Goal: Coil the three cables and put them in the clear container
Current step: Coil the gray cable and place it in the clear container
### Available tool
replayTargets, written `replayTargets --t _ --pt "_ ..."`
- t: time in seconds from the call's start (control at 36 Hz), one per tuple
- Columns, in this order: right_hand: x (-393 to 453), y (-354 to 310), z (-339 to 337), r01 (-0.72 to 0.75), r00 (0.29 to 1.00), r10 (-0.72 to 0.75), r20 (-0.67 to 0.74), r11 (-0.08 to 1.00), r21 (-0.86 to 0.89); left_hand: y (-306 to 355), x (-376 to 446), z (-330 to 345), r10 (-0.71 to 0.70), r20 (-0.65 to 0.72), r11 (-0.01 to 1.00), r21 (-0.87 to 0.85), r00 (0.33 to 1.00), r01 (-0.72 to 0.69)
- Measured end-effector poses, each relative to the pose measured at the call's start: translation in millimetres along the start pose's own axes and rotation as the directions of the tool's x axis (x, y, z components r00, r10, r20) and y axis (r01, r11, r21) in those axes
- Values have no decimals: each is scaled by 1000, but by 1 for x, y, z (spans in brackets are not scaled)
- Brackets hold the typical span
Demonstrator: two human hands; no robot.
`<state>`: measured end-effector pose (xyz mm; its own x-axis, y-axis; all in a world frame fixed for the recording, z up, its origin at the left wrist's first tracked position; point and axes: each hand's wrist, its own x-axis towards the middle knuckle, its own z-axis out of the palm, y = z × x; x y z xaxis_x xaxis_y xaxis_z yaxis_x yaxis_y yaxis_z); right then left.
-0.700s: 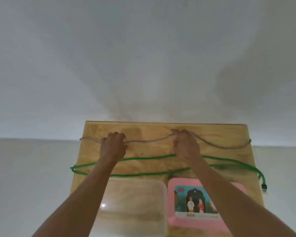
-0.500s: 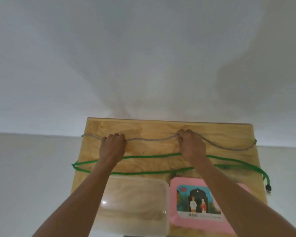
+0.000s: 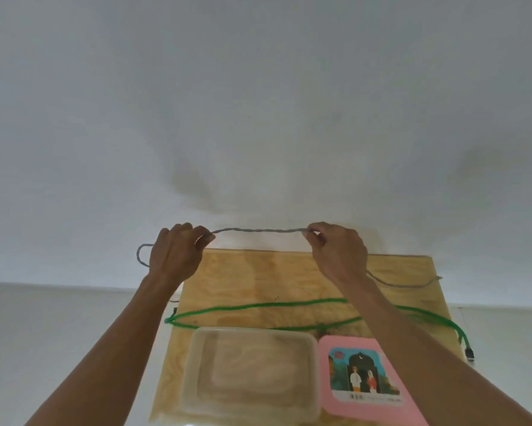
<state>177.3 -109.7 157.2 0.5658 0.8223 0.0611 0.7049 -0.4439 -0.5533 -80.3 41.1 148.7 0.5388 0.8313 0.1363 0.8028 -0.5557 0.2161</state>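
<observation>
A grey braided cable [image 3: 258, 230] is stretched in the air between my two hands, above the far edge of the wooden board [image 3: 267, 278]. My left hand [image 3: 175, 256] pinches it at the left, with a loop hanging out beyond the wrist. My right hand [image 3: 338, 255] pinches it at the right; its tail trails down onto the board toward the right edge. A green cable [image 3: 258, 306] lies in a long flat loop across the board, below my hands. The clear container [image 3: 249, 373] stands empty at the near side. Only two cables are visible.
A pink lid [image 3: 366, 379] with a picture lies right of the container, partly under my right forearm. The green cable's black plug [image 3: 469, 353] hangs off the board's right edge. A white wall rises right behind the board.
Both hands have lifted the grey cable off the board and pulled it taut between them. The view has tilted, so the board sits lower in the frame.
</observation>
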Motion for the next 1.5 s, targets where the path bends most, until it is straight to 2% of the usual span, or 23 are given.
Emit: replayTargets --t 0.17,0.28,0.33,0.44,0.5,0.58,0.64,0.75,0.86,0.92,0.97,1.03,1.06,1.11,1.17,1.22,1.25,1.31,1.36,1.39,1.42,1.44,1.5 --pt "1 -61 -41 139 961 -108 -253 985 105 7 14 -73 -19 -195 987 -158 981 -12" --pt "4 -103 -76 241 902 -156 -403 956 169 25 19 -119 -88 -262 949 -315 961 1" --pt "2 -126 -96 308 876 -165 -453 914 263 36 19 -141 -128 -281 914 -406 951 3" --pt "-9 -176 -138 431 837 -160 -524 781 451 60 15 -175 -208 -261 768 -640 943 -7" --pt "-14 -197 -156 452 839 -155 -521 732 510 72 15 -182 -219 -210 664 -747 953 -12" --pt "-16 -217 -170 463 845 -176 -505 713 527 89 14 -187 -211 -132 474 -881 969 -17" --pt "-14 -220 -172 449 861 -207 -464 739 503 101 14 -189 -234 -94 361 -933 968 -3" --pt "-9 -202 -161 322 937 -219 -272 843 431 121 10 -195 -303 53 88 -993 952 84" --pt "-24 -168 -138 241 969 -231 -86 810 535 134 10 -204 -317 143 -125 -986 937 108" --pt "-38 -154 -129 227 964 -264 -23 779 585 140 12 -210 -324 189 -237 -965 927 113" --pt "-49 -143 -125 164 947 -297 126 779 605 147 16 -214 -324 226 -338 -935 919 110" --pt "-59 -133 -119 93 880 -343 328 802 590 156 19 -218 -322 255 -421 -901 912 103" --pt "-63 -129 -115 108 847 -370 382 823 558 160 21 -220 -319 266 -451 -887 910 101" --pt "-65 -125 -107 168 835 -398 379 842 513 169 23 -222 -312 276 -489 -867 909 96" --pt "-64 -123 -106 148 865 -379 328 819 554 176 22 -224 -308 253 -479 -874 917 80" --pt "-61 -124 -112 110 890 -361 280 764 636 180 18 -224 -273 211 -387 -917 939 94" --pt "-59 -124 -117 100 900 -358 248 724 683 179 15 -222 -245 196 -284 -951 950 123" --pt "-54 -127 -131 86 923 -344 175 624 777 170 7 -212 -180 162 57 -983 970 175" --pt "-47 -130 -148 94 940 -327 100 528 844 156 -7 -198 -41 148 413 -898 988 152" --pt "-43 -132 -156 92 946 -315 75 483 871 150 -14 -189 30 167 524 -842 985 127" --pt "-39 -133 -163 80 952 -299 62 441 894 144 -22 -181 65 193 586 -802 979 119" --pt "-34 -135 -168 61 958 -280 59 401 914 139 -29 -173 62 212 606 -785 975 132" --pt "-24 -137 -177 18 964 -255 69 323 946 129 -41 -160 31 209 585 -797 977 151"
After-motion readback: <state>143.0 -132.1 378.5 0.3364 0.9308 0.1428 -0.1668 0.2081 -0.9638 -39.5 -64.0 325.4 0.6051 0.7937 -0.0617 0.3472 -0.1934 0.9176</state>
